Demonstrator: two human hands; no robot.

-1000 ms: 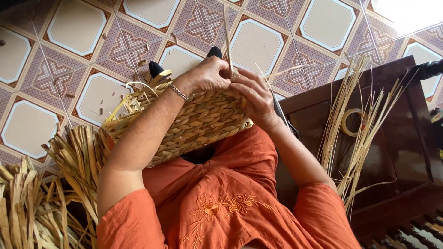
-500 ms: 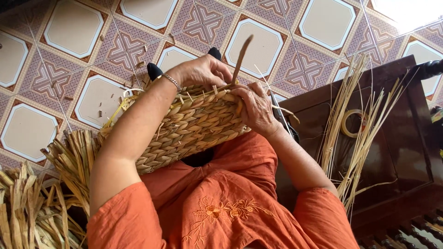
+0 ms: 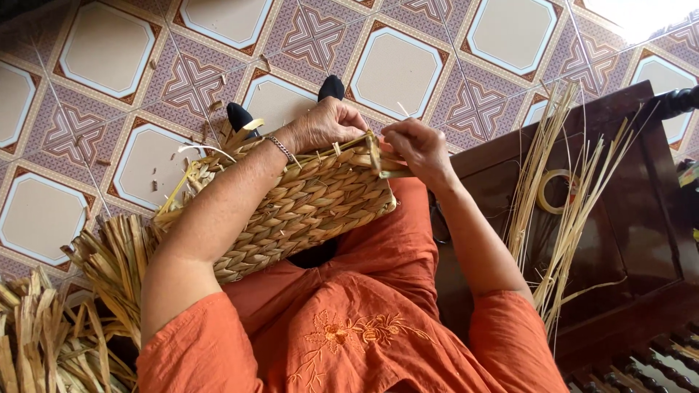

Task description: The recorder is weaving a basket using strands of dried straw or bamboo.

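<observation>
A woven basket (image 3: 291,211) lies across the lap. The left hand (image 3: 328,125) grips its far rim; the right hand (image 3: 415,145) pinches what looks like a straw strand (image 3: 375,154) there. Open tiled floor (image 3: 393,69) lies beyond.

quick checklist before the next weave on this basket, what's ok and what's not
1. Woven basket steadied on the lap: ok, it lies across the orange-clad knees under the left forearm.
2. Left hand bracing the rim: ok, fingers curl over the top edge.
3. Right hand gripping the working strand: ok, fingers pinch it at the rim.
4. Strand fully tucked into the weave: cannot tell, the hands hide the spot.
5. Spare straw stalks within reach: ok, they lie on the dark wooden furniture at the right side.
6. Roll of tape at hand: ok, it rests among those stalks.
</observation>
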